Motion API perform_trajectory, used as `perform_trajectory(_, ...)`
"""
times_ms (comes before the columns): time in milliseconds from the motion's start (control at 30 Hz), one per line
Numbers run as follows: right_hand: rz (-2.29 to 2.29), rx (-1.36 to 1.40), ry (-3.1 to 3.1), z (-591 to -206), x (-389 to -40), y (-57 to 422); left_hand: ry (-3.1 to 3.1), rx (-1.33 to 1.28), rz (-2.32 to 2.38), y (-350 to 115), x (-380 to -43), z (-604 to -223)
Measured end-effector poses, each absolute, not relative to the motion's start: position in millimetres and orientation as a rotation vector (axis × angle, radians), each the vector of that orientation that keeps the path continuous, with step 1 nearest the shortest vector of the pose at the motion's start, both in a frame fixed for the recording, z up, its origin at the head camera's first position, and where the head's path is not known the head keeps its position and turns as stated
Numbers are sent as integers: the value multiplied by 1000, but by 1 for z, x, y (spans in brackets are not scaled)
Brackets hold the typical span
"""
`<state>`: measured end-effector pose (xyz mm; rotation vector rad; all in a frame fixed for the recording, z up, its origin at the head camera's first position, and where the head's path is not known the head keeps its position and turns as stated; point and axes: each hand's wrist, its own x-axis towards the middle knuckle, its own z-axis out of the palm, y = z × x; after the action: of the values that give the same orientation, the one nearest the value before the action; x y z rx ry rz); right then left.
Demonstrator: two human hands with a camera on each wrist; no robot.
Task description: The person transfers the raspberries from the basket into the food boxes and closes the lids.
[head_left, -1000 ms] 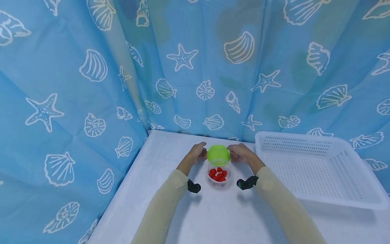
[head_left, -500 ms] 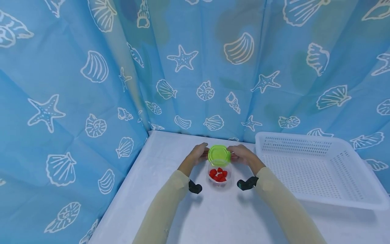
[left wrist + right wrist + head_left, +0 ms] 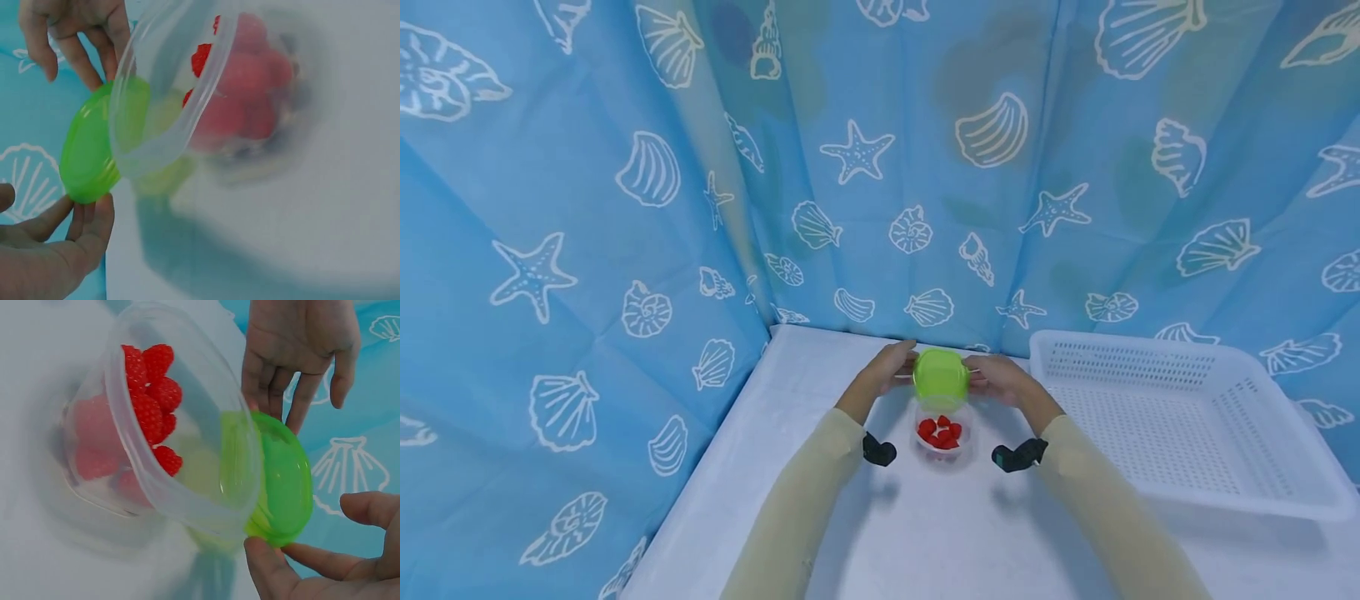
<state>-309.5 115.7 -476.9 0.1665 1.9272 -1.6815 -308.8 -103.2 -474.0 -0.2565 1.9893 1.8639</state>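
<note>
A clear plastic container (image 3: 964, 425) stands on the white table, holding several red raspberries (image 3: 150, 412). Just behind it is a green lid (image 3: 941, 379), tilted up, its edge near the container's far rim. My left hand (image 3: 883, 371) touches the lid's left edge with its fingertips, thumb apart from it. At the opposite edge, the fingers of my right hand (image 3: 997, 379) touch the lid, and that thumb also stands away. Both wrist views show the lid (image 3: 94, 147) between the two hands, partly seen through the container's wall. Whether the lid rests on the table is unclear.
A white perforated basket (image 3: 1138, 425) sits on the table to the right. A blue curtain (image 3: 880, 200) with shell and starfish prints hangs behind and to the left. Dark wrist-worn cameras (image 3: 1019, 456) hang below the forearms, either side of the container.
The green lid has tilted up and shows more of its face. Both hands moved slightly with it. The container and raspberries stay in place; the head view has shifted a little.
</note>
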Motion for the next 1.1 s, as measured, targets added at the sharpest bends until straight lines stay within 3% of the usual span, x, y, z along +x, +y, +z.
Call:
perform_trajectory(733,-1769,33,2004,-466,-308,125,2085,-77,1947,-112,-315,-473)
perform_trajectory(1100,-1784,105,1909,-465,-303,139,1903,-209,1894,-120,-310,-470)
